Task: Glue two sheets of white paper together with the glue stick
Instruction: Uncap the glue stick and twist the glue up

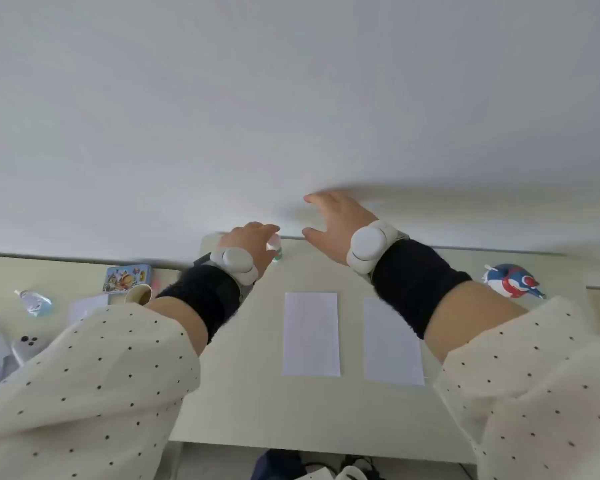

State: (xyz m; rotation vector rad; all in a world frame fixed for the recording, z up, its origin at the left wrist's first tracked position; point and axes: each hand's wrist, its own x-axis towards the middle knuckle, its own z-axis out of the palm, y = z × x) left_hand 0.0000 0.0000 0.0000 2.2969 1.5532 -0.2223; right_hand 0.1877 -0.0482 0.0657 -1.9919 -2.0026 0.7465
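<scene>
Your left hand [248, 242] is at the far edge of the desk [257, 403], fingers curled over the top of the glue stick [275, 249], which stands upright there; only its white cap and a bit of green body show past your knuckles, so the grip looks closed around it. Your right hand [329, 225] hovers just right of the stick, fingers spread and straight, holding nothing, thumb pointing toward the stick without touching it.

The 2 sheets of white paper lie flat in the middle of the desk, side by side and apart, long edges parallel: the left sheet [310, 336] fully in view, the right sheet [390, 348] partly covered by your right forearm. Both sit nearer the front edge than the glue stick does.

Each wrist carries a white tracker over a black band. Toward the left edge sit a picture tin [127, 277], a paper cup [139, 294] tipped on its side and a small plastic pouch [35, 303]. By the far right corner rests a blue, red and white toy [513, 280].
</scene>
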